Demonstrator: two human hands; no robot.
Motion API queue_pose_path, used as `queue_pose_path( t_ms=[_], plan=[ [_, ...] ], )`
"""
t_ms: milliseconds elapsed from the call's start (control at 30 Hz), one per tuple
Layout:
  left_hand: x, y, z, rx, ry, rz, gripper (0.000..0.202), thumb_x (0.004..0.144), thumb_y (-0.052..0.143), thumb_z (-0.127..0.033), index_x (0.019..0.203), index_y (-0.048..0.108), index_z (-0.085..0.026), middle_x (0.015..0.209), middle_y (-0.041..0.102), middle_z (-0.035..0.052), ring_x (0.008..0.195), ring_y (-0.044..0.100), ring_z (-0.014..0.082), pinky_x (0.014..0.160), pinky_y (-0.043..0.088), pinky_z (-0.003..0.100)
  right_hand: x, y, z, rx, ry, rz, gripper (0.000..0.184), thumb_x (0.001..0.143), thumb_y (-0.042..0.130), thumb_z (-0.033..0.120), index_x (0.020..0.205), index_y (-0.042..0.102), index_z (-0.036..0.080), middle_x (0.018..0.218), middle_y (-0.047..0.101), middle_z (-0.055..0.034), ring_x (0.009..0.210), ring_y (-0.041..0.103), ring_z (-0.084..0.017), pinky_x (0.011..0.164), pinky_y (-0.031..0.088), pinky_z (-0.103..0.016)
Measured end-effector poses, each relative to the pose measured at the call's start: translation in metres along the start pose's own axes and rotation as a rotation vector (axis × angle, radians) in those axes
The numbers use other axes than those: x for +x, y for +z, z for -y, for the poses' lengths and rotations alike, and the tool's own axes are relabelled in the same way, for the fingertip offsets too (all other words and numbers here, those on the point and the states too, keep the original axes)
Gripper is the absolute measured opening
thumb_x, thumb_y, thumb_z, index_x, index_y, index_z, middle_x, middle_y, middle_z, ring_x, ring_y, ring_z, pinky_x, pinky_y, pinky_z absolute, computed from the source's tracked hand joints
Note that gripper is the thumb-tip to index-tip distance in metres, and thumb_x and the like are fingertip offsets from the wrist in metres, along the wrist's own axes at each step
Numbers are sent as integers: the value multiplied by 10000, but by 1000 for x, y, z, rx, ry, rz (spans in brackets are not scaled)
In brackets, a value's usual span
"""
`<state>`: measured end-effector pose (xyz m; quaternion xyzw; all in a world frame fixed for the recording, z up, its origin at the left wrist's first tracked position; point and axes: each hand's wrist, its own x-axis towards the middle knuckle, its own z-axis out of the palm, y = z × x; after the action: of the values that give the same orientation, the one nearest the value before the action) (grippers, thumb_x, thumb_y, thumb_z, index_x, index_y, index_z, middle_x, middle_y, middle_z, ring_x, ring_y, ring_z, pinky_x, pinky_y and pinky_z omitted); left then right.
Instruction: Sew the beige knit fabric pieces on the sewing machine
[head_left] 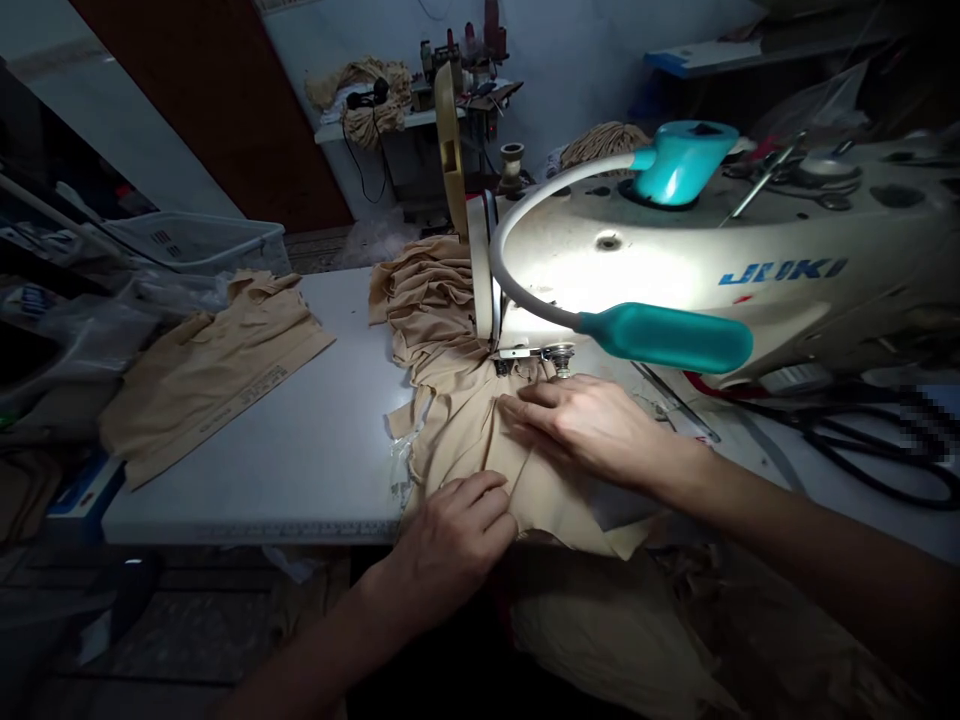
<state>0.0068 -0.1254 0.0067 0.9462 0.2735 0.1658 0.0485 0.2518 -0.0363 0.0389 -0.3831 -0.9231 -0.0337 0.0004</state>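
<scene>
Along the whole work area runs a white bench (337,430). Biggest item on it: sewing machine (637,260), JUKI in blue on the body, taking up the right side, head end facing the middle.

Tan cloth (461,410) sits mid-bench: bunched in folds beside the machine head, spread under the needle area, one corner down at the front edge. Can't tell if it's one length or several. Second tan piece (214,385) lies flatter at the left edge, near the front left corner, dark lettering along one side, well apart from the first.

Teal lamp (667,337) on a white bendy neck, in front of the machine body.

Right hand (589,420): fingers together, tips on the cloth just in front of the needle area. Can't tell if it's pinching. Left hand (465,525): fingers curled, knuckles up, on the cloth at the front edge. Can't tell if it's gripping either.

Black-handled scissors (874,455) at the right, below the machine body.
</scene>
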Motion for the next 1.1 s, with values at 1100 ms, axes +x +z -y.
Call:
queue_pose_path(
  t_ms=[1100],
  plan=[
    [9, -19, -1, 201, -368, -181, 156, 978, 566, -66, 985, 541, -220, 967, 625, 45, 909, 611, 238, 808, 504, 381, 24, 16, 24, 626, 94, -188, 290, 938, 581, 101, 1199, 697, 150, 1143, 722, -136, 976, 689, -250, 840, 527, -342]
  ],
)
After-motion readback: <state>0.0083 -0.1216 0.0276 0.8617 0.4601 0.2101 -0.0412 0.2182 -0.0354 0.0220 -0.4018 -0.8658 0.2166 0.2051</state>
